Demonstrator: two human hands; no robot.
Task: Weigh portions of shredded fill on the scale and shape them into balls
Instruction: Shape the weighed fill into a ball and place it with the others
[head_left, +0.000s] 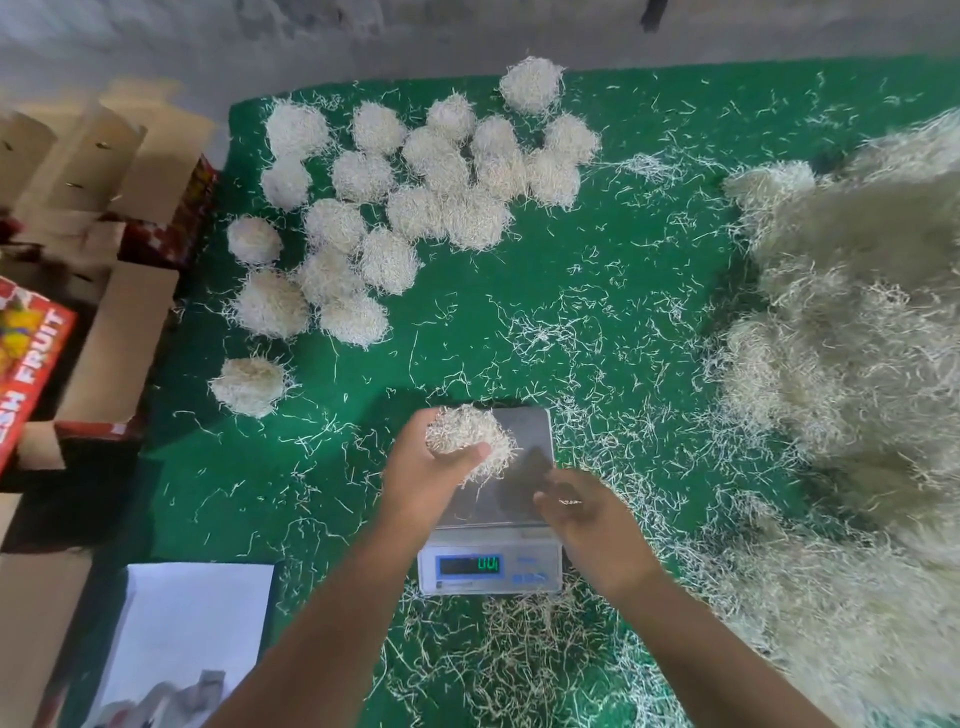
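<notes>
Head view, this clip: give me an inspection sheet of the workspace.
Surface: green mat, strewn with loose shreds.
Job's things: scale, display lit, unreadable; portion of fill above its platform; finished balls far left; bulk heap right.
Clutter: white sheet near left.
Grips: left hand holds the portion; right hand loosely curled, a few shreds on it.
Cables: nothing seen.
Surroundings: cardboard boxes left, grey wall behind.
</notes>
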